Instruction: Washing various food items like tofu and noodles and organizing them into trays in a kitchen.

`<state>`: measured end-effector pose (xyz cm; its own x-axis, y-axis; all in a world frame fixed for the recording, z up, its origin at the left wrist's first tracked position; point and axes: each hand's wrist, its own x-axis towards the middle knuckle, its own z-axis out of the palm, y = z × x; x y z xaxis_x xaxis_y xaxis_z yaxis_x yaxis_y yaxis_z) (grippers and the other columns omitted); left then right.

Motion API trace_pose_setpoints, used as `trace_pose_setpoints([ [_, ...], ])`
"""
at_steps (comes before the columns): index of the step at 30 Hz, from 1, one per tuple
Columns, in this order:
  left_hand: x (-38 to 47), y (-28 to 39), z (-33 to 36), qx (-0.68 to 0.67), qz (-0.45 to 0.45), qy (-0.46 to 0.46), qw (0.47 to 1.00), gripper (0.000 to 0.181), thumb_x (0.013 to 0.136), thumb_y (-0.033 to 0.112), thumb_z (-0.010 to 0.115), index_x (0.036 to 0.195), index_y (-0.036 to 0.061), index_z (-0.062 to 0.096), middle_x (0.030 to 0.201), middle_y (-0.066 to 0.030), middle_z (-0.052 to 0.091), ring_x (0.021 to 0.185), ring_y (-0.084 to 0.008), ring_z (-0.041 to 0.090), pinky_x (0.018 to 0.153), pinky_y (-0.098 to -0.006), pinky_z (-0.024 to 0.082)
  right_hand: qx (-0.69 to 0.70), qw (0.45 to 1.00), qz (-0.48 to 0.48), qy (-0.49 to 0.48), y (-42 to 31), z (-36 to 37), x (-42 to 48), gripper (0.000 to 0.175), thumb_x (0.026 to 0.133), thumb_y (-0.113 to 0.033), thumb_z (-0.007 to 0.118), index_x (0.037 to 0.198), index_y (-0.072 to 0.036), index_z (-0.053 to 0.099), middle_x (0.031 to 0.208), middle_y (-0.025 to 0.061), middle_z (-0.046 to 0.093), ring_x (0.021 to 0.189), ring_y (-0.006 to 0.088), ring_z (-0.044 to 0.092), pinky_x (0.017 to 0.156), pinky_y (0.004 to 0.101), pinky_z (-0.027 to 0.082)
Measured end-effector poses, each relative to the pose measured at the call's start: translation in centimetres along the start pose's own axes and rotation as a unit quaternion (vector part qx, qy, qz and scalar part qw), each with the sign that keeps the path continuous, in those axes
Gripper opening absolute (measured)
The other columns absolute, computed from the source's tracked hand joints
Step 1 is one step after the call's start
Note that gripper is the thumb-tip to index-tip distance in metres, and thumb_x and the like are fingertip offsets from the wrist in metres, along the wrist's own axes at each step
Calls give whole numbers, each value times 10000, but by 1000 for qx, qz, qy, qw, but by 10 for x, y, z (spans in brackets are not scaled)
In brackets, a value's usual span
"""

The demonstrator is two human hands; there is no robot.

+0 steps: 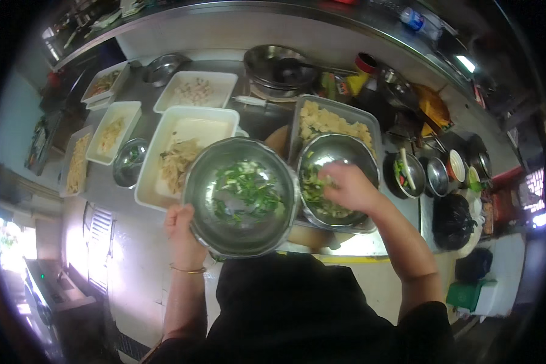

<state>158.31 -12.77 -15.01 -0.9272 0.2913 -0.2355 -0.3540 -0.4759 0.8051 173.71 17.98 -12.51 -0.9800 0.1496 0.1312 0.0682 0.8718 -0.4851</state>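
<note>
My left hand [182, 230] grips the left rim of a large steel bowl [241, 239], tilted towards me in front of my body. Chopped green vegetables [245, 191], perhaps scallions or chives, are spread over its bottom. To its right, a smaller steel bowl [366, 159] stands on or in a rectangular tray [374, 117] with pale yellowish pieces of food [332, 119]. My right hand [346, 186] reaches into this smaller bowl, over more chopped greens [316, 186]. It is blurred, its fingertips are hidden, and I cannot see whether it grasps any.
White plastic trays, one with pale strips of food [179, 161] and one with small pieces [195, 91], stand left and behind. Stacked steel basins [280, 68] are at the back. On the right are a bowl with a spoon [412, 175] and a black plastic bag [454, 222].
</note>
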Motion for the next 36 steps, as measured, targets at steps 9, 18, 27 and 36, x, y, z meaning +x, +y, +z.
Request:
trace_pose_setpoints([
  [9,-5,9,13,-23,3,-8,1000,56,874,111,538,898,61,538,880,-51,604,812,-136,589,720,-276,490,418,892,175,7,11,-41,13,177,769,-80,613,945,-79,590,869,-2,580,807,93,536,675,250,441],
  [18,-8,-17,56,2,-12,-121,993,155,845,37,604,732,92,514,776,27,554,721,-55,478,689,-223,401,258,963,-49,-58,-86,-65,53,390,805,-72,645,1186,-44,565,1004,50,640,891,122,608,744,269,491],
  [27,-15,-19,70,-9,7,-137,991,168,848,40,591,710,84,506,766,20,567,691,-51,482,665,-202,401,-149,987,-12,-56,-94,-31,71,285,781,-86,560,1059,-44,605,909,150,627,834,326,616,747,393,493],
  [36,-17,-17,78,-4,69,-75,995,205,850,12,559,685,89,465,836,4,563,722,-50,478,666,-204,403,-254,947,10,-198,-100,-47,65,315,798,-62,499,1101,-58,588,843,158,642,789,331,628,719,417,496],
])
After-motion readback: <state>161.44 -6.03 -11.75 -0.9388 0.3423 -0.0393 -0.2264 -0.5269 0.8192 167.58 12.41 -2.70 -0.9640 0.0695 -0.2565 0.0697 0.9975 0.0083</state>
